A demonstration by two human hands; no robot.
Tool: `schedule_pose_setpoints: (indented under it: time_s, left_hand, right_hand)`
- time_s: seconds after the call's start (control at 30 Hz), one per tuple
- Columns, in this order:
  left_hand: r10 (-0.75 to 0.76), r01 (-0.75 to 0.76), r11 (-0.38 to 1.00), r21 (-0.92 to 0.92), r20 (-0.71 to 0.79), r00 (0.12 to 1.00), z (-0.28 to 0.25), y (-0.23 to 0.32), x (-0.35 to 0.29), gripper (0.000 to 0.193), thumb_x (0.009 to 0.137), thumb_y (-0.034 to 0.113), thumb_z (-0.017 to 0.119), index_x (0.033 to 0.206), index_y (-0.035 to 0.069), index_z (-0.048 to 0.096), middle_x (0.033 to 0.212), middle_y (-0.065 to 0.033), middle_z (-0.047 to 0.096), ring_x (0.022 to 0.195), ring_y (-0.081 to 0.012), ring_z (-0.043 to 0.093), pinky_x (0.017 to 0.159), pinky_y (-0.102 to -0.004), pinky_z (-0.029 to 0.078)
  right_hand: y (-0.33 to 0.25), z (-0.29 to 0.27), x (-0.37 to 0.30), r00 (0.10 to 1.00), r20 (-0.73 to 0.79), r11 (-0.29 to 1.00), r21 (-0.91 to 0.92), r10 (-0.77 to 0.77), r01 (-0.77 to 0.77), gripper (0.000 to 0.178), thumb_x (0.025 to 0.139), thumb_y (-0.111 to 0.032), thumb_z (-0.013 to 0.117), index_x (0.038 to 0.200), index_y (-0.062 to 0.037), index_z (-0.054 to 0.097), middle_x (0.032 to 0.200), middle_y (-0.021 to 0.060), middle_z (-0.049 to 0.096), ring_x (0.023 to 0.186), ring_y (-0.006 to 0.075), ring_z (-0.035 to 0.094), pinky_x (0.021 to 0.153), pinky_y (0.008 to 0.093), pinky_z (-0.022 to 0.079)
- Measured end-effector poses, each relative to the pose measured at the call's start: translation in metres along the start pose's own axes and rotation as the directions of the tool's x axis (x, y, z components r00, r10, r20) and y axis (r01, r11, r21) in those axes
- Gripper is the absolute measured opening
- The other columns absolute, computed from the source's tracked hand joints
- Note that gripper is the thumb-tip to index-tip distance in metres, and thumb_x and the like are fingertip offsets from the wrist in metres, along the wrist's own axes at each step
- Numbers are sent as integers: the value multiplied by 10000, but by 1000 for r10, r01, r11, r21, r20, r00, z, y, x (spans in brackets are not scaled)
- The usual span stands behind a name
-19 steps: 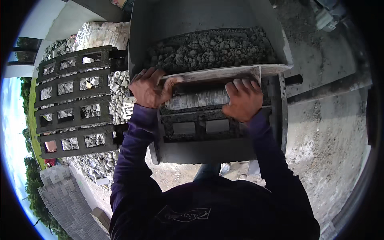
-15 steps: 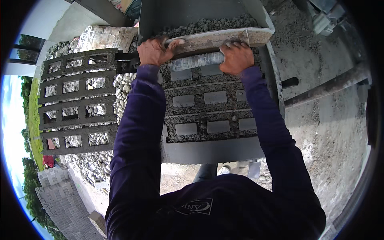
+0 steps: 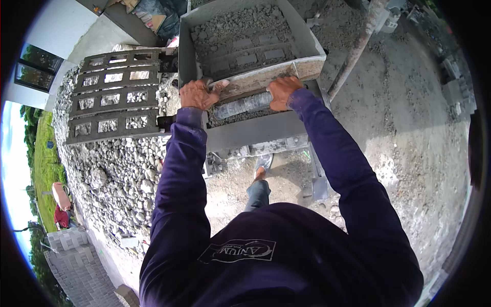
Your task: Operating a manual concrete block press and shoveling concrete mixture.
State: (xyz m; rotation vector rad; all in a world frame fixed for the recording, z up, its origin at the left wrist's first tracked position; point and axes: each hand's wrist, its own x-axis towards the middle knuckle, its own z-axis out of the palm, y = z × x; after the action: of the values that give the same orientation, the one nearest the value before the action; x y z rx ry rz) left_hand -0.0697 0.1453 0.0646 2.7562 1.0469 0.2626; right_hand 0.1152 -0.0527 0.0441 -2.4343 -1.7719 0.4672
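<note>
Both arms are stretching forward over the grey metal mould box (image 3: 302,38); the left hand (image 3: 197,94) is curling closed around the near-left end of the mortar-caked board (image 3: 266,77), fingers wrapped over its edge; the right hand (image 3: 282,92) is gripping the same board near its middle, fingers folded shut over the top; the board is lying across the box's near rim, just above a pale cylinder (image 3: 240,106); gravelly mix (image 3: 240,25) is filling the box; a grated metal frame (image 3: 110,94) is resting on stones to the left.
</note>
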Motion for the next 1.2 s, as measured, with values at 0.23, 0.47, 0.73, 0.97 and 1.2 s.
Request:
schedule_pose_setpoints:
  time_s: [0.23, 0.47, 0.73, 0.97, 1.2]
  left_hand:
    - [283, -286, 957, 38, -312, 907, 34, 21, -178, 557, 826, 636, 576, 803, 100, 727, 753, -129, 677, 715, -346, 664, 677, -432, 515]
    - [189, -213, 974, -72, -253, 949, 42, -6, -139, 551, 784, 615, 651, 722, 67, 659, 666, -111, 608, 644, -343, 619, 674, -449, 468]
    - [263, -245, 965, 96, -321, 910, 50, -10, -47, 463, 781, 570, 665, 666, 122, 636, 636, -57, 593, 591, -289, 618, 563, -381, 471]
    - [205, -169, 977, 127, -375, 904, 70, -51, 157, 607, 762, 685, 615, 773, 85, 710, 680, -103, 657, 625, -342, 651, 583, -430, 509]
    - [-63, 77, 987, 143, -100, 993, 57, -55, 251, 874, 701, 854, 495, 919, 43, 738, 897, -199, 704, 953, -382, 659, 875, -458, 484]
  right_hand:
    - [-49, 91, -171, 975, -216, 998, -37, -50, 43, 231, 594, -195, 660, 768, -48, 697, 785, 207, 687, 784, 338, 687, 748, 437, 499]
    - [-56, 108, -117, 928, -368, 998, 30, 57, -49, 350, 569, -188, 616, 888, -60, 685, 880, 135, 667, 964, 315, 622, 922, 452, 423]
    - [-7, 94, -34, 836, -539, 995, -73, -101, 73, 305, 539, -241, 622, 811, -103, 615, 770, 46, 604, 771, 213, 613, 733, 377, 472]
    - [70, 45, 163, 827, -527, 969, -234, -194, 78, 428, 565, -215, 622, 971, -82, 659, 876, 110, 663, 844, 291, 641, 793, 438, 500]
    - [97, -2, 252, 944, -331, 990, -137, -7, -40, 353, 655, -174, 620, 987, -71, 679, 903, 146, 685, 870, 345, 642, 801, 475, 482]
